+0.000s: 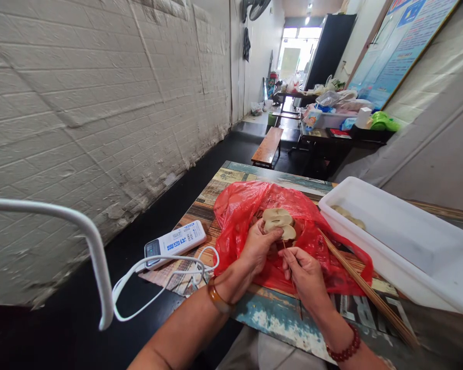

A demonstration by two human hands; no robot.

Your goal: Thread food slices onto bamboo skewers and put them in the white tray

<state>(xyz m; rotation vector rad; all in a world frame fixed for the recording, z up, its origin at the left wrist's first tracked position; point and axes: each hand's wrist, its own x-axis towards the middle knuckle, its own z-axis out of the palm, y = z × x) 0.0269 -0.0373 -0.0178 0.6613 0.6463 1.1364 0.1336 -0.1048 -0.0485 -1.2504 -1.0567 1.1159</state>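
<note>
My left hand [257, 244] is closed around a few pale, flat, rounded food slices [277, 218], its thumb lying across the lower one. I cannot tell exactly what food they are. Between the fingertips of my right hand [305, 270] is a thin wooden skewer [300, 309]. Its upper end meets the lower edge of the slices, and its tail points down towards me. Both hands are over a crumpled, open red plastic bag [237, 208], whose contents are mostly hidden. To the right, a bundle of skewers [370, 290] lies slanting over the bag's edge.
A white plastic bin [405, 246] at right holds several pale slices [348, 218]. On the left of the patterned table [270, 321] lies a white power bank [177, 242] with a looped white cable [142, 311]. Beyond are a wooden bench [268, 145] and a cluttered table [320, 134].
</note>
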